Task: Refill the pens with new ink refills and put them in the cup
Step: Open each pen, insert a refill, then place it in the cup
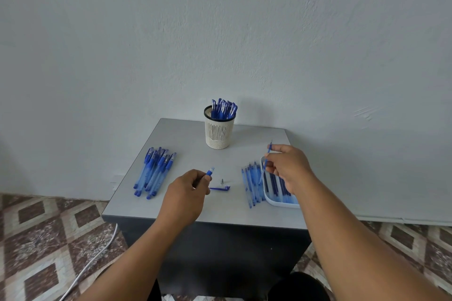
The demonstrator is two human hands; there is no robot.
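My left hand (187, 193) grips an opened pen barrel (209, 172) with its blue grip end pointing up. In front of it on the grey table (186, 139) lie the pen's blue cap (220, 188) and small metal tip (221, 181). My right hand (287, 166) pinches a thin blue refill (268, 154), tilted upward, above the white tray (281, 203) of refills. A cream mesh cup (219, 133) at the table's back holds several blue pens. Several capped pens (155, 171) lie piled at the left.
A row of clear-blue refills (252, 183) lies beside the tray's left edge. The table backs against a white wall. A white cable (97, 256) runs across the patterned tile floor at the lower left.
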